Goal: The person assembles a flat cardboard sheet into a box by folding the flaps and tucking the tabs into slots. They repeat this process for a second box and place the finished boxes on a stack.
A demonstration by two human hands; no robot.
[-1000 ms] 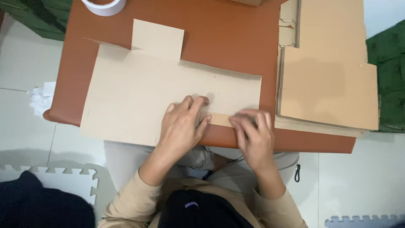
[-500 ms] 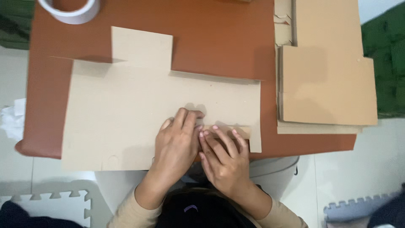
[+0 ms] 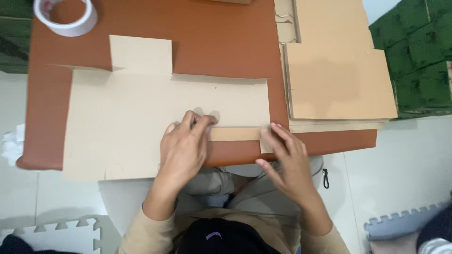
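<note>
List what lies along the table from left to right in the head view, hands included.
Roll of white tape → flat cardboard sheet → left hand → right hand → stack of flattened brown cardboard.

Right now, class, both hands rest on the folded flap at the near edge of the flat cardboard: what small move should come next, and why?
Probably slide the right hand outward along the folded flap while the left hand pins the cardboard sheet; the strip looks folded but its right end sits under only fingertips.
</note>
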